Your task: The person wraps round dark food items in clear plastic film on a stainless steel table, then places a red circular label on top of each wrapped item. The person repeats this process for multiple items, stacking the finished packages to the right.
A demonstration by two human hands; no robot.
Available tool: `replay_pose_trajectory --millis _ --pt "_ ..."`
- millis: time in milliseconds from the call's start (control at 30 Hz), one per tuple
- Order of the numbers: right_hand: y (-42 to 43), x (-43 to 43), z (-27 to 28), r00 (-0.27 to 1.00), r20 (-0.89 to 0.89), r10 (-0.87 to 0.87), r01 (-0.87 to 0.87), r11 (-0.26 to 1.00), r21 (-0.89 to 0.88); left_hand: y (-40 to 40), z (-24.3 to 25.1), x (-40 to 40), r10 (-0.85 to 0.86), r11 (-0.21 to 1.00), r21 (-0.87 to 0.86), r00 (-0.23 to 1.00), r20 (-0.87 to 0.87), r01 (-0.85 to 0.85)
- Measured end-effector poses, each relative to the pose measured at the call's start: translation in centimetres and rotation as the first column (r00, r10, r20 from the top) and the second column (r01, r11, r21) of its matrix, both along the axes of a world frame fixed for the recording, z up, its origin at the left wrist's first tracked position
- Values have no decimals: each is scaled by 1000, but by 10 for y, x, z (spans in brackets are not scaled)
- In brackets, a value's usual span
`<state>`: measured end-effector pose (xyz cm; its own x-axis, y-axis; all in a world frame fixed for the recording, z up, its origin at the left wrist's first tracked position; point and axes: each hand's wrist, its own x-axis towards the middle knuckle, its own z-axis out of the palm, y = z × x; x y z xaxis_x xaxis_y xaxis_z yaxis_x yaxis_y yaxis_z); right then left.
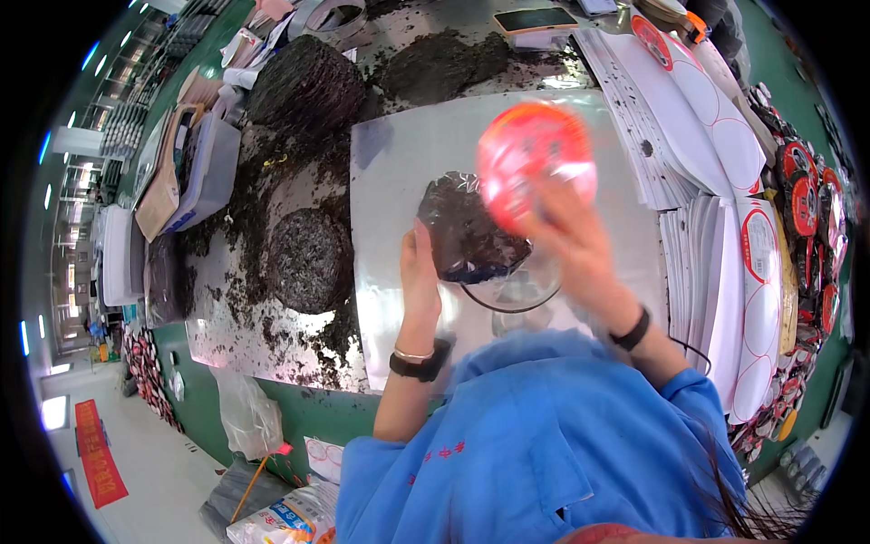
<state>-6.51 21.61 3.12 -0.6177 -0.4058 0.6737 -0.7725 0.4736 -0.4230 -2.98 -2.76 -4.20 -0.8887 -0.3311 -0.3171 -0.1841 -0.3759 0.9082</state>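
My left hand (420, 275) grips the left edge of a dark round cake (462, 234) of dried, seaweed-like material, wrapped in shiny clear film. A red round label (533, 163), blurred by motion and bearing writing, is in my right hand (574, 238). It overlaps the upper right of the wrapped cake, so part of the cake is hidden. Below the cake, a clear round piece with a dark rim (513, 309) shows partly on the smooth metal sheet (408, 146).
An unwrapped dark cake (309, 260) lies left among loose flakes. Behind it are a stack of dark cakes (309, 85) and a dark heap (435, 64). Label sheets (700, 272) are piled at right; a plastic bin (207, 170) stands left, a phone (535, 20) at the back.
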Motion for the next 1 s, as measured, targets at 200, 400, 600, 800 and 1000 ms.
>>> replay_pose_trajectory --millis 200,400,600,800,1000 --pt "-53 34 -36 971 208 117 -165 960 227 10 0 0 -4 992 -125 999 -36 0" --pt "-48 3 -34 895 434 -105 159 983 -90 17 2 -2 61 989 -126 994 -96 -72" --pt "65 -15 -11 624 781 27 240 945 -224 30 35 12 -178 973 -187 957 -230 136" --pt "215 -1 20 864 388 322 175 529 -830 40 42 45 -570 593 -776 793 -216 215" --pt "145 98 -22 813 560 159 -392 861 324 53 5 57 -860 106 -985 510 -22 137"
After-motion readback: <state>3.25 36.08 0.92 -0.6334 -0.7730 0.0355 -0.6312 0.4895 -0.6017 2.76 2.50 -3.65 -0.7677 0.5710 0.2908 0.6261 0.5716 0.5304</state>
